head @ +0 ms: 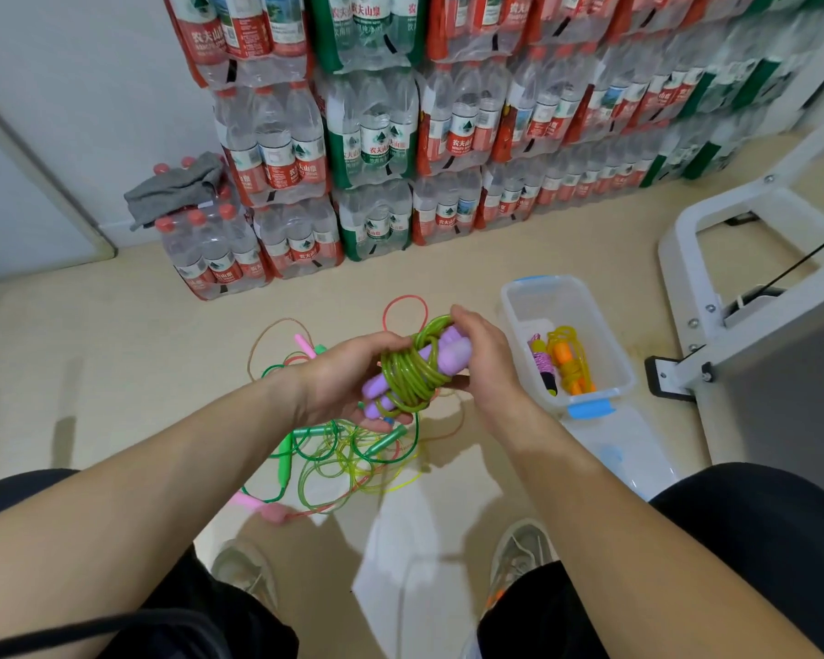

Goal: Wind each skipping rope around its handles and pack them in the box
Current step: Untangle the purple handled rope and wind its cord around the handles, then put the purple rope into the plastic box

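Beige floor (115,373) — left hand (341,380) and right hand (488,361) each clasp purple handles (450,354) wound in green rope (407,373).

Both forearms are bare and reach forward from either side of the body, converging so that the hands meet in front of the torso.

Left hand (343,373): wrist roughly straight, thumb side uppermost, fingers curled beneath the near end of the purple handles (376,387), which it grips.

Right hand (488,359): wrist bent slightly inward, back of the hand facing up, fingers curled over the far end of the same handles. The fingertips rest on a loop of the green skipping rope (407,373) wound round them.

The hands sit close together, with the bundle held between them.
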`<state>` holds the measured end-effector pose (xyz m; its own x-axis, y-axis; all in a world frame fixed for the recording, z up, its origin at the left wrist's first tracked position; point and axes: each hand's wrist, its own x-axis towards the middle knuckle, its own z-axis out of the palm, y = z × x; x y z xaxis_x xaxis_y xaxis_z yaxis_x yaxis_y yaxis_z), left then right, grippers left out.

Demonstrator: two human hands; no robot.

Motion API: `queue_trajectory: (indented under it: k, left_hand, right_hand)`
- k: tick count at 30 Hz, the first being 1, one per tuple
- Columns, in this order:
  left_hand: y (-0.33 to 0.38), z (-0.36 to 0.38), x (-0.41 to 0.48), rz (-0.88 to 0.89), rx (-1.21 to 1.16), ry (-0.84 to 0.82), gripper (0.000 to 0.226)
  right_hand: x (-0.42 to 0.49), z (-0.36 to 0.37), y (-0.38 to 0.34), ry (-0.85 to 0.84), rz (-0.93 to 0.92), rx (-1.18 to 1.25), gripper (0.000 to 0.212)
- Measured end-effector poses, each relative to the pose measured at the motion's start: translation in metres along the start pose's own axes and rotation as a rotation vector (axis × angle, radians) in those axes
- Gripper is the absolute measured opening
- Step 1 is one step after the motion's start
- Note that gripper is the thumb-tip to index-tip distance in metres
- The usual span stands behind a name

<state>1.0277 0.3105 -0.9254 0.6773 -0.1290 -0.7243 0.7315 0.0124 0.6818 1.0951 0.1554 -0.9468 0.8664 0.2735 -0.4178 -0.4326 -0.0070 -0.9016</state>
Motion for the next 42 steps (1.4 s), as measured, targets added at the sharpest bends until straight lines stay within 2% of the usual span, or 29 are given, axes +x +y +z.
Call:
queue_trajectory:
  k: [2,4,7,11,15,17,21,25,29,31,34,36,40,42]
  left_hand:
    - [0.001,0.003,0.001,0.029,-0.003,0.036,0.043]
    - [0.000,0.006,0.005,0.083,-0.019,0.111,0.040]
    - [0.003,0.015,0.013,0.177,-0.028,0.214,0.037]
    - [0.006,0.027,0.027,0.216,-0.057,0.351,0.040]
    - [0.014,0.044,0.052,0.239,-0.130,0.439,0.055]
    - [0.020,0.058,0.069,0.257,-0.130,0.430,0.055]
    - [0.038,0.090,0.115,0.292,-0.206,0.404,0.035]
    - [0.062,0.119,0.163,0.253,-0.265,0.263,0.017]
    - [0.070,0.136,0.227,0.170,-0.157,0.176,0.016]
    - [0.070,0.141,0.257,0.136,-0.134,0.126,0.017]
    - [0.062,0.147,0.295,0.065,-0.082,0.057,0.029]
    - [0.054,0.148,0.316,0.073,-0.019,0.094,0.039]
    - [0.029,0.135,0.333,0.114,0.008,0.170,0.019]
    - [0.018,0.125,0.333,0.116,0.000,0.159,0.017]
  right_hand:
    - [0.001,-0.002,-0.001,0.014,0.006,-0.007,0.050]
    - [0.001,-0.007,-0.003,0.021,0.068,0.050,0.051]
    - [-0.002,-0.015,-0.007,0.066,0.159,0.202,0.044]
    - [-0.013,-0.017,-0.006,0.099,0.190,0.113,0.026]
    - [-0.013,-0.028,-0.006,0.046,0.148,0.014,0.012]
    - [-0.006,-0.039,-0.011,0.034,0.112,0.005,0.013]
    - [0.027,-0.075,-0.010,0.093,0.088,-0.048,0.005]
    - [0.076,-0.123,-0.003,0.242,0.044,-0.109,0.023]
    - [0.134,-0.177,0.008,0.351,0.099,-0.141,0.029]
    - [0.166,-0.200,0.017,0.386,0.141,-0.199,0.043]
    - [0.203,-0.227,0.039,0.368,0.228,-0.373,0.050]
    - [0.220,-0.237,0.053,0.354,0.267,-0.493,0.049]
    - [0.230,-0.242,0.086,0.354,0.321,-0.796,0.029]
    - [0.229,-0.237,0.101,0.353,0.351,-0.962,0.043]
